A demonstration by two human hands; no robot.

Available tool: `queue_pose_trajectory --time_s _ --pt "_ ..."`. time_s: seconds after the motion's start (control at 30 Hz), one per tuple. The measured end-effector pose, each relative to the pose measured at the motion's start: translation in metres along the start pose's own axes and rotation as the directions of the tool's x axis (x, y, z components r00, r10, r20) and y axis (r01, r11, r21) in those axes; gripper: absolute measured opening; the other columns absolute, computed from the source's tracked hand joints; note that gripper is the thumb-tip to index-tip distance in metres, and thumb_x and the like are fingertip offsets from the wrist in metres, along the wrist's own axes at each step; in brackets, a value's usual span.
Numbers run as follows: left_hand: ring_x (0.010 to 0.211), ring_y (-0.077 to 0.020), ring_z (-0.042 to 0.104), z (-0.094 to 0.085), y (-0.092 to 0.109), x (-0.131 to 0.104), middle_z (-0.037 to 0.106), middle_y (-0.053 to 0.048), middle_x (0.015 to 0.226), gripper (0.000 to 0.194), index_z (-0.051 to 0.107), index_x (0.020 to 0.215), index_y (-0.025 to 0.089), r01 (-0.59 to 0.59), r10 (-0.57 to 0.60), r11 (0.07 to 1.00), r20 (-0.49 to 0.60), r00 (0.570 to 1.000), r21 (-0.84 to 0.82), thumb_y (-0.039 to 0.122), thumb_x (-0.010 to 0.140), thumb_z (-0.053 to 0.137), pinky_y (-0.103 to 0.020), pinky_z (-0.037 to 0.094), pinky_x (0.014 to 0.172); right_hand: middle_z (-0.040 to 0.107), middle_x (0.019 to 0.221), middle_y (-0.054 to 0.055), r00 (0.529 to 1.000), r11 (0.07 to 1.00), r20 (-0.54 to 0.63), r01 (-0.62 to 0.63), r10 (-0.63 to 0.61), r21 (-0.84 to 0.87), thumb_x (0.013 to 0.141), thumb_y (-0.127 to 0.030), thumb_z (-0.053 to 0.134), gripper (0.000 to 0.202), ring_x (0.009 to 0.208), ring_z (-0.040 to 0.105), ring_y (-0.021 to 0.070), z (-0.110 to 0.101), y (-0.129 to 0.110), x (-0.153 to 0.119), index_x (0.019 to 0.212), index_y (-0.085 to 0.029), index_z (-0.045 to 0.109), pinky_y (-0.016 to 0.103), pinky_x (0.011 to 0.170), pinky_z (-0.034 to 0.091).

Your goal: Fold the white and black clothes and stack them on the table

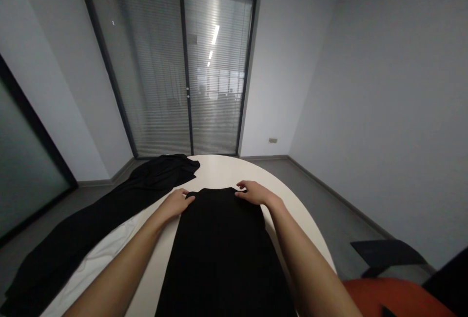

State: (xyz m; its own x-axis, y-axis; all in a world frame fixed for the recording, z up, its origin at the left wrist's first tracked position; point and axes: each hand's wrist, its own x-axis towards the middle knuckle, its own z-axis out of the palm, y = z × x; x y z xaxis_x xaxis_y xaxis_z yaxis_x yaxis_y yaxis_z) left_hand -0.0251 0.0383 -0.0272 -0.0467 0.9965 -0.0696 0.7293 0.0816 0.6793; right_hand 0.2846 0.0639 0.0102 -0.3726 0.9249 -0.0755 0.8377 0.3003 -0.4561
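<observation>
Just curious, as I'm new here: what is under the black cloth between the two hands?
The pale table shows on either side of the black cloth and beyond its far edge, so the cloth seems to lie on it. Anything else underneath is covered.

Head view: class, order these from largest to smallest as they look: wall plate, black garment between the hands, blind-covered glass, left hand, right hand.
1. Blind-covered glass
2. Black garment between the hands
3. Left hand and right hand: too alike to rank
4. Wall plate
</observation>
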Motion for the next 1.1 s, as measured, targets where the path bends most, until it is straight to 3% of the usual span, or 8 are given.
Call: queue_pose_trajectory --time_s 0.17,0.4,0.5,0.6,0.73,0.9,1.0,1.1 --pt "0.057 -0.0203 0.062 0.006 -0.003 -0.001 0.064 0.0 0.061 0.032 0.058 0.092 0.016 0.002 0.016 0.976 0.082 0.996 -0.219 0.039 0.071 0.065 -0.026 0.04 0.052 0.068 0.125 0.012 0.996 0.998 0.084 0.004 0.002 -0.068 0.084 -0.041 0.069 0.051 0.112 0.064 0.0263 0.017 -0.005 0.016 0.129 -0.016 0.064 0.031 0.094 0.047" --pt "0.07 -0.0159 0.059 0.0 0.006 -0.012 0.06 0.004 0.074 0.026 0.052 0.083 0.021 -0.125 0.17 0.906 0.076 0.983 -0.404 0.029 0.063 0.066 -0.025 0.043 0.063 0.069 0.117 0.007 0.997 0.988 0.083 0.024 -0.011 -0.154 0.073 -0.034 0.08 0.04 0.105 0.063 0.0259 0.01 -0.017 0.008 0.11 -0.022 0.069 0.033 0.087 0.044" --pt "0.073 -0.0174 0.059 -0.001 0.011 -0.017 0.06 0.004 0.073 0.029 0.046 0.073 0.022 -0.156 0.238 0.884 0.137 0.961 -0.44 0.03 0.061 0.071 -0.026 0.045 0.066 0.069 0.11 0.002 0.992 0.985 0.116 0.062 -0.044 -0.163 0.07 -0.027 0.08 0.036 0.1 0.063 0.0237 0.004 -0.023 0.003 0.104 -0.024 0.068 0.033 0.086 0.042" --pt "0.091 -0.0202 0.063 -0.006 0.016 -0.022 0.068 0.0 0.091 0.033 0.039 0.07 0.022 -0.24 0.389 0.833 0.22 0.895 -0.498 0.024 0.063 0.071 -0.03 0.047 0.08 0.069 0.102 0.001 0.979 0.986 0.201 0.065 -0.033 -0.154 0.066 -0.033 0.083 0.042 0.092 0.063 0.0227 -0.003 -0.025 -0.002 0.103 -0.026 0.066 0.03 0.079 0.042" --pt "0.101 -0.0213 0.063 -0.019 0.023 -0.028 0.07 -0.004 0.101 0.026 0.055 0.088 0.02 -0.307 0.505 0.81 0.327 0.799 -0.5 0.015 0.064 0.067 -0.034 0.045 0.093 0.07 0.096 0.001 0.959 0.994 0.283 0.031 0.001 -0.108 0.059 -0.052 0.084 0.054 0.086 0.063 0.0222 -0.017 -0.027 -0.014 0.104 -0.026 0.067 0.027 0.072 0.043" --pt "0.11 -0.0229 0.064 -0.03 0.029 -0.035 0.071 -0.006 0.108 0.027 0.065 0.087 0.019 -0.344 0.51 0.852 0.478 0.715 -0.394 0.01 0.063 0.058 -0.037 0.043 0.1 0.067 0.124 0.003 0.968 0.996 0.236 0.088 -0.081 -0.016 0.066 -0.06 0.079 0.067 0.106 0.064 0.0252 -0.025 -0.032 -0.024 0.124 -0.031 0.064 0.03 0.088 0.047" --pt "0.121 -0.0239 0.06 -0.03 0.031 -0.038 0.072 -0.005 0.109 0.025 0.066 0.08 0.02 -0.389 0.539 0.841 0.517 0.665 -0.377 0.006 0.063 0.055 -0.037 0.039 0.106 0.064 0.131 0.006 0.96 0.981 0.206 0.192 -0.189 0.009 0.079 -0.049 0.071 0.062 0.116 0.061 0.0248 -0.018 -0.034 -0.02 0.136 -0.027 0.058 0.032 0.099 0.044" --pt "0.119 -0.0246 0.062 -0.027 0.031 -0.039 0.071 -0.004 0.097 0.023 0.065 0.077 0.02 -0.398 0.588 0.806 0.508 0.63 -0.439 0.004 0.064 0.053 -0.037 0.042 0.103 0.065 0.132 0.008 0.937 0.946 0.158 0.321 -0.31 -0.045 0.084 -0.026 0.063 0.048 0.12 0.059 0.0227 -0.01 -0.035 -0.013 0.132 -0.022 0.063 0.03 0.104 0.042"
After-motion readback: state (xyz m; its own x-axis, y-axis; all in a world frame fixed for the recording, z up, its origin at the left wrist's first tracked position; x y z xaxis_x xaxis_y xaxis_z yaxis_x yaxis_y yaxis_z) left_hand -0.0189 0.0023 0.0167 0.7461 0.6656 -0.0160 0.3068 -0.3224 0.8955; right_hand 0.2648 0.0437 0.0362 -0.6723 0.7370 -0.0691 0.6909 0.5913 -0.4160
